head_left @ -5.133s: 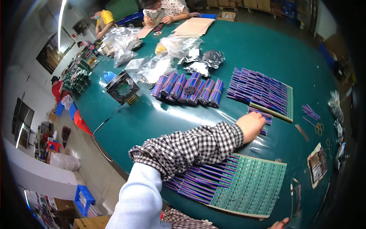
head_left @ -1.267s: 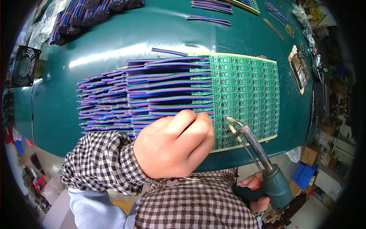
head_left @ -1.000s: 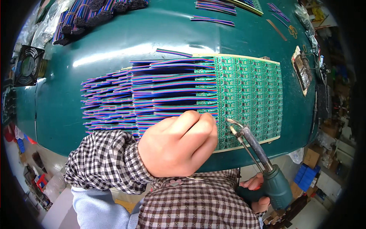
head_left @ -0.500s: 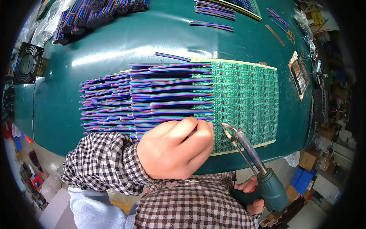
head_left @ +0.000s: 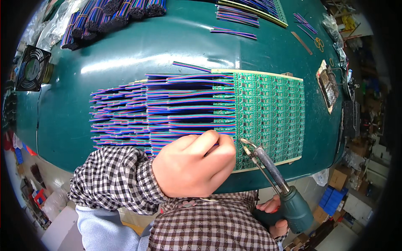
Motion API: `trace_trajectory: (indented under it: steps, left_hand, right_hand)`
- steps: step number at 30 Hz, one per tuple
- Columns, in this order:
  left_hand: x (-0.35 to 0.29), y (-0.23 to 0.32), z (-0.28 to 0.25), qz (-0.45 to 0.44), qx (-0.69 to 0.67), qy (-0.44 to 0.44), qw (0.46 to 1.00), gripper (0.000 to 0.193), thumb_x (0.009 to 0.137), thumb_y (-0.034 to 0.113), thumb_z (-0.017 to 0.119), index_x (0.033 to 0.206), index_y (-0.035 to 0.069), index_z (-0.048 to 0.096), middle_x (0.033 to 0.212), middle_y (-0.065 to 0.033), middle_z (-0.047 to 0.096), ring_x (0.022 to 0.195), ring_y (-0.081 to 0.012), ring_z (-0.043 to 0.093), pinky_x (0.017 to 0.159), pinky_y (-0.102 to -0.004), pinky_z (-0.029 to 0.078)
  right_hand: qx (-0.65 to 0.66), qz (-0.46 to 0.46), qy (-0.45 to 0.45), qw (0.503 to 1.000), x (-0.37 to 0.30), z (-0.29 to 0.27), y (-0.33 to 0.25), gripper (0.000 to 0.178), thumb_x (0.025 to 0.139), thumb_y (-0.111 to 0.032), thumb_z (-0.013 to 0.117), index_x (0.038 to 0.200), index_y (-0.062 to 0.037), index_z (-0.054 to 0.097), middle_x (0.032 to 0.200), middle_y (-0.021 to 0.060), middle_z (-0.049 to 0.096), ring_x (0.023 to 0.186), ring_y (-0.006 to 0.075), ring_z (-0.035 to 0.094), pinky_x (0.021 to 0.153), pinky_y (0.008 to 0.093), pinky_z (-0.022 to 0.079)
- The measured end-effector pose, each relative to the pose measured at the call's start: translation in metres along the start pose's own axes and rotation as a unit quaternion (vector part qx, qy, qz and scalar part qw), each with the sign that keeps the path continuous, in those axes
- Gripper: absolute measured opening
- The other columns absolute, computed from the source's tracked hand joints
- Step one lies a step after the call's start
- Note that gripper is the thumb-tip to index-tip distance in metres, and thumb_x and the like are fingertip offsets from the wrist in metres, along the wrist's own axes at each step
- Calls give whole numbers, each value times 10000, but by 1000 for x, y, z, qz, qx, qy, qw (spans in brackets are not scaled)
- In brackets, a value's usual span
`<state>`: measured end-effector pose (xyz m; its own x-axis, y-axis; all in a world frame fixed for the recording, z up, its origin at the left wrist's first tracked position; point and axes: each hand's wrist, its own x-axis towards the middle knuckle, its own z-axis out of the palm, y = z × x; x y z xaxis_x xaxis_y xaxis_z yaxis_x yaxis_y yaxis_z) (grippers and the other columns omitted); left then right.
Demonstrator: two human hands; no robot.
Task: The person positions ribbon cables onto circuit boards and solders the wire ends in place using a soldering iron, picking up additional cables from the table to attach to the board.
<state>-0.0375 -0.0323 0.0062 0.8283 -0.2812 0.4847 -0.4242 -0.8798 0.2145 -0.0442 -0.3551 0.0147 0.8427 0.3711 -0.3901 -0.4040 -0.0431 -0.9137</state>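
Well left of the circuit-board panel [head_left: 270, 108], a black fan [head_left: 31, 69] stands on the green counter [head_left: 83, 79]. Nearer but beyond the panel's left side lie my tied wire bundles [head_left: 104, 14]. Rows of multicoloured wires [head_left: 180, 104] spread leftward from the panel, their right ends over its left part. My left hand [head_left: 194, 167] covers the panel's lower left part, grip narrow, fingers curled; the tips are hidden, so I can't tell whether they pinch a wire. Some loose wires [head_left: 237, 16] lie beyond the panel. The panel itself rests flat. Off its near edge, my right hand [head_left: 270, 205] is closed round the green soldering gun [head_left: 295, 209], whose bent tip [head_left: 243, 141] points at the panel just beside my left fingers. Right of the panel sits a dark, crusted slab [head_left: 328, 88].
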Motion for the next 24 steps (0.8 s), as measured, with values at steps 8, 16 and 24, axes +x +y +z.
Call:
trace_trajectory:
  steps: [8,16,24]
  left_hand:
    - [0,0,2,2,3,4,1000,333,573,99,621,877,-37,648,862,-92,569,710,-183,570,524,-230,479]
    - [0,1,2,-4,7,7,1000,321,571,95,623,867,-27,653,858,-88,573,713,-179,573,507,-233,475]
    - [0,0,3,0,5,13,1000,337,550,96,608,859,-29,652,848,-86,572,714,-182,572,506,-233,472]
  right_hand:
    - [-2,-1,-4,1000,1,-1,2,908,720,-577,698,1219,101,359,822,89,548,851,265,592,844,450,505]
    - [5,-18,-1,1000,0,1,3,869,741,-562,688,1233,83,376,829,85,547,844,264,593,839,454,510]
    - [12,-16,-8,1000,-1,-4,6,864,745,-548,691,1248,82,381,839,94,553,850,273,597,830,456,518]
